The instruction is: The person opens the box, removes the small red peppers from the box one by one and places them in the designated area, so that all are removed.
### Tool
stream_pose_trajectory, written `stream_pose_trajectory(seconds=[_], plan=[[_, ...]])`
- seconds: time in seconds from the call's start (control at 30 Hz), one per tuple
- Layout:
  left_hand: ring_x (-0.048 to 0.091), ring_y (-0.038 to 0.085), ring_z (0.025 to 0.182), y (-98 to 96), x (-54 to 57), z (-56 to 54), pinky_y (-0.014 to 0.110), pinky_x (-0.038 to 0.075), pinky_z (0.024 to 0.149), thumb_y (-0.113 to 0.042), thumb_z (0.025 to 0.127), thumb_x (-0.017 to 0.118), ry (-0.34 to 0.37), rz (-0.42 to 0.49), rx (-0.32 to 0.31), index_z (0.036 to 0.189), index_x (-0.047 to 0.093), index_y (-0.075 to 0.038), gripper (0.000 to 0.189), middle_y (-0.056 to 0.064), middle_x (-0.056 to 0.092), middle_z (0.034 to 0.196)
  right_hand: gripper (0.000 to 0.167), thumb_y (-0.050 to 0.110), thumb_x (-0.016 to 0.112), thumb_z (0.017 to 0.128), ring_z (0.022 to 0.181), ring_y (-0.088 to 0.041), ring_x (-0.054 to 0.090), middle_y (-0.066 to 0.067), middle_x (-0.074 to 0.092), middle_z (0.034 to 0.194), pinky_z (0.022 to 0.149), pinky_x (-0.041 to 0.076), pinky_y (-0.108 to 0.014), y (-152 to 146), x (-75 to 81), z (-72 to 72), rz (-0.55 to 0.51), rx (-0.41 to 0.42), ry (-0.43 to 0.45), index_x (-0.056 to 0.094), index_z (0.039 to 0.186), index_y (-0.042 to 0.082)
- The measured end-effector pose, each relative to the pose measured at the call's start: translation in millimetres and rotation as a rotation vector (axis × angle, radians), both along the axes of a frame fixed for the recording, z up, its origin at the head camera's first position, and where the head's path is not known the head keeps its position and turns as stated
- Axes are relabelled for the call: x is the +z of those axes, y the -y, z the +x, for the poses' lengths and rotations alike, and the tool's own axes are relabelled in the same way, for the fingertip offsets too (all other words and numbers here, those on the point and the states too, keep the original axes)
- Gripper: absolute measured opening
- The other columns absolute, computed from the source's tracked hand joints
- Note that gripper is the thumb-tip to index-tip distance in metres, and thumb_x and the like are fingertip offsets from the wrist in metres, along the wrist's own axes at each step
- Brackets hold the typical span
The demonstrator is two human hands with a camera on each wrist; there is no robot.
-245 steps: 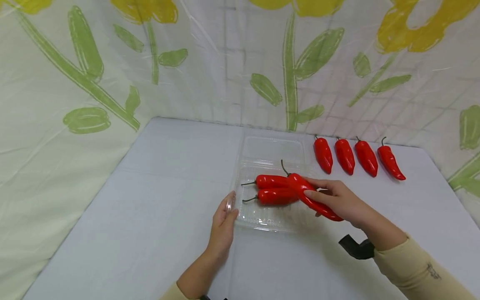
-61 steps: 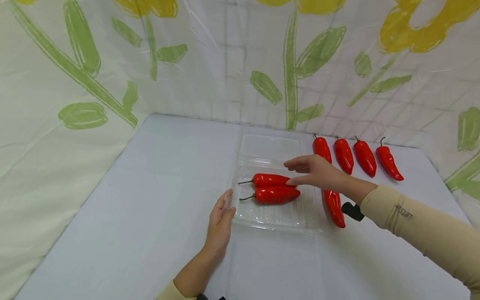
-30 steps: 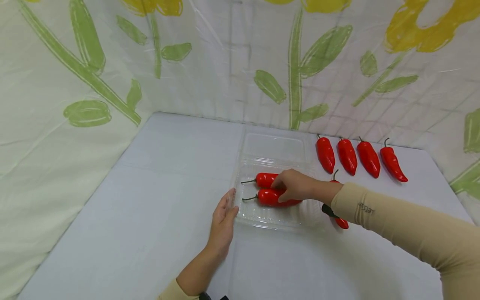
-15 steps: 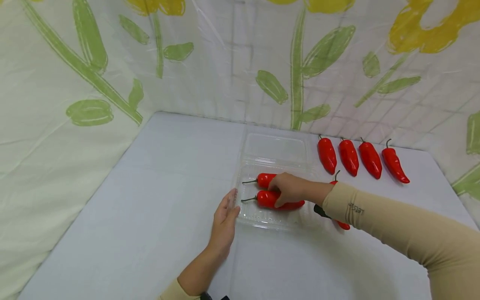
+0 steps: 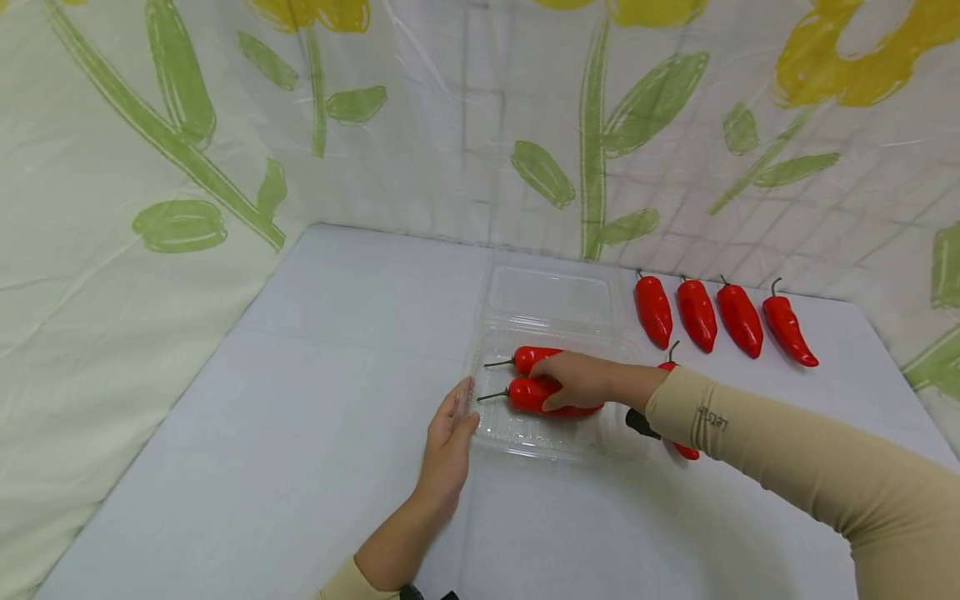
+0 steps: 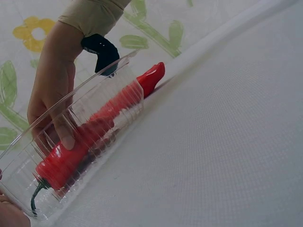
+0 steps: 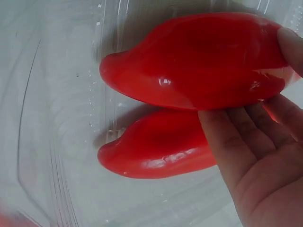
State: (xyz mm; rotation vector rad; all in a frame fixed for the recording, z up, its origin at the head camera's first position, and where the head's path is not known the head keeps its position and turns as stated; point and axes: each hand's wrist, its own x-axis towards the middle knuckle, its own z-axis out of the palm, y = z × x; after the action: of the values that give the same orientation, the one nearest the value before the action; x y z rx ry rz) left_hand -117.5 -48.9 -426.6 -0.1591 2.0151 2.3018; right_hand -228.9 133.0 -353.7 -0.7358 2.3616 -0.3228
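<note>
My left hand (image 5: 447,437) grips the left wall of a clear plastic clamshell container (image 5: 517,451), which lies with its lid folded open toward the back. Two red peppers lie side by side inside, green stems to the left. Around the nearer red pepper (image 5: 528,395) my right hand (image 5: 576,380) has its thumb and fingers, covering part of its body. The farther red pepper (image 5: 530,359) lies right behind the fingers. In the right wrist view, the gripped pepper (image 7: 203,61) sits between thumb and fingers, above the other pepper (image 7: 156,151).
Several red peppers (image 5: 696,314) stand in a row at the back right of the white table (image 5: 337,375). Another red pepper (image 5: 687,452) lies right of the container, partly hidden under the right forearm. A flower-patterned sheet (image 5: 420,150) hangs behind the table.
Earlier, my right hand held a pepper over the container; that pepper now lies to its right. The hand moved into the container, took hold of the nearer pepper, and has just shifted it slightly left.
</note>
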Motion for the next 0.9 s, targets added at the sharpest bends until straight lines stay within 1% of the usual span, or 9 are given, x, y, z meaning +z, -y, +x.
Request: stream_pose_trajectory(seconds=[0.23,0.33,0.5,0.73,0.8,0.9], plan=[[0.017,0.021,0.145,-0.2,0.5,0.2,0.038,0.019,0.115,-0.007,0.097,0.035,0.001,-0.001,-0.003,0.146,0.027,-0.008,0.05,0.003,0.026,0.154,0.049,0.018,0.069,0.083,0.114,-0.022,0.047,-0.004,0.056,0.119,0.089,0.051,-0.037,-5,3.0,2.8,-0.027,0.037,0.011,0.052,0.128,0.01],[0.018,0.021,0.145,-0.3,1.3,0.4,0.039,0.02,0.115,-0.007,0.097,0.036,-0.001,-0.005,-0.002,0.146,0.027,-0.008,0.05,0.004,0.026,0.154,0.048,0.019,0.068,0.084,0.113,-0.021,0.047,-0.003,0.056,0.118,0.088,0.052,-0.036,-6,5.6,5.1,-0.046,0.044,0.024,0.05,0.127,0.01],[0.017,0.022,0.145,-0.1,1.8,0.8,0.04,0.02,0.115,-0.008,0.097,0.036,-0.001,-0.015,-0.002,0.146,0.027,-0.008,0.049,0.004,0.026,0.154,0.045,0.021,0.066,0.085,0.108,-0.02,0.049,-0.003,0.058,0.113,0.084,0.053,-0.031,-9,9.7,8.8,-0.078,0.059,0.01,0.05,0.126,0.009],[0.017,0.02,0.145,-0.1,1.9,0.4,0.039,0.019,0.116,-0.007,0.097,0.035,-0.003,-0.018,-0.002,0.146,0.026,-0.008,0.05,0.003,0.025,0.155,0.034,0.024,0.064,0.087,0.102,-0.018,0.051,0.0,0.059,0.105,0.077,0.053,-0.027,-18,13.7,14.8,-0.111,-0.006,-0.004,0.055,0.118,0.012],[0.017,0.02,0.145,-0.2,1.8,0.4,0.039,0.019,0.116,-0.007,0.097,0.035,-0.004,-0.019,-0.004,0.146,0.026,-0.008,0.05,0.003,0.024,0.155,0.037,0.025,0.062,0.087,0.102,-0.019,0.051,-0.001,0.06,0.106,0.077,0.053,-0.028,-22,16.1,16.8,-0.128,-0.026,-0.001,0.054,0.121,0.012],[0.017,0.021,0.145,-0.5,1.4,0.7,0.04,0.018,0.116,-0.007,0.097,0.035,-0.007,-0.024,-0.009,0.146,0.025,-0.008,0.05,0.003,0.024,0.155,0.046,0.027,0.061,0.089,0.102,-0.02,0.052,-0.004,0.06,0.108,0.077,0.053,-0.028,-27,19.8,20.0,-0.146,-0.073,-0.012,0.051,0.13,0.009]])
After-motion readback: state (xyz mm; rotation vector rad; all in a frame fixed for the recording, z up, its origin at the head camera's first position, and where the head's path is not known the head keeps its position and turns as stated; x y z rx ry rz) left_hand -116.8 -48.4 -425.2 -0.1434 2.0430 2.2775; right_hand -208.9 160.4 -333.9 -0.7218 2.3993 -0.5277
